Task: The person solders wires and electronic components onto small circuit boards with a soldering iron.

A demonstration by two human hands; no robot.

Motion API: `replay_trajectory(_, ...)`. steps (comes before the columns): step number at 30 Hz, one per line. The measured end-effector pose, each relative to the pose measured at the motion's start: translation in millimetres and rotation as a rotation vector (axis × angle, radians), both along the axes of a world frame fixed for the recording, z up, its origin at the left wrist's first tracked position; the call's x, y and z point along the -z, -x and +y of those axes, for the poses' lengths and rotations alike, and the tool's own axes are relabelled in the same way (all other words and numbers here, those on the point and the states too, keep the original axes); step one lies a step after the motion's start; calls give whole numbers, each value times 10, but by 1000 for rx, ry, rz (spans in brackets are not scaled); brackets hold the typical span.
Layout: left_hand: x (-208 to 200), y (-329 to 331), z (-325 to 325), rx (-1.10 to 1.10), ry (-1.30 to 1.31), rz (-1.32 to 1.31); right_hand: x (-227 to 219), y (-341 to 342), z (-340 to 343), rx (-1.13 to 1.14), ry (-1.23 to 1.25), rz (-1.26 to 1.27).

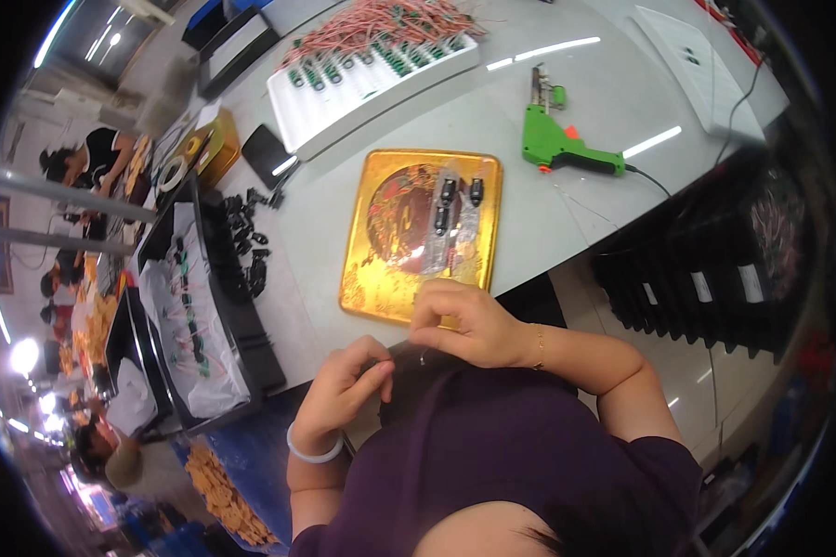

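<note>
My left hand (348,388) is held off the table's near edge, fingers curled in and thumb bent toward them. Whatever it may hold is too small to see. My right hand (469,323) is close beside it, over the near edge of a gold square tin lid (362,278). Its thumb and fingers are pinched together, and a tiny shiny bit shows just below the fingertips; I cannot make out what it is. On the lid lie several small black parts (441,220) on clear strips. A green soldering gun (567,148) with a cord rests beyond, to the right.
A white foam tray (372,102) carries green ring coils and pink wires at the back. Loose black parts (251,241) lie left of the lid, beside a black bin (241,343) lined with white sheet. Black crates (706,260) stand below at right. Other people sit far left.
</note>
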State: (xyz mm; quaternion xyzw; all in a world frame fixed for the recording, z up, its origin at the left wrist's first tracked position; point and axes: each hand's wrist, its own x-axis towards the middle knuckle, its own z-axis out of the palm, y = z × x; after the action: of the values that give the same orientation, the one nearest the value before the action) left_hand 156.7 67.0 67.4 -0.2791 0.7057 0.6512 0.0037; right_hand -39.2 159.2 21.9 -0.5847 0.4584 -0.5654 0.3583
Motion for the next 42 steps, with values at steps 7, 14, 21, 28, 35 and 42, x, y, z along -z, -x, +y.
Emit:
replay_trajectory(7,187,168,-572,-43,130,-123,439,806,635,414,-406,56)
replay_trajectory(14,498,601,-1110,2,56,-115,689,1311,583,948,-284,958)
replay_trajectory(21,829,701,-1208,-149,-144,-13,371,2040,152,723,-650,1048)
replay_trajectory(28,817,749,-890,-355,9,-28,420,2405,90,583,-341,1046)
replay_trajectory(35,703,608,-967,-323,-66,-27,332,2075,307,636,-93,842)
replay_trajectory(42,262,577,-999,-66,17,19,652,1336,957,538,-67,-222)
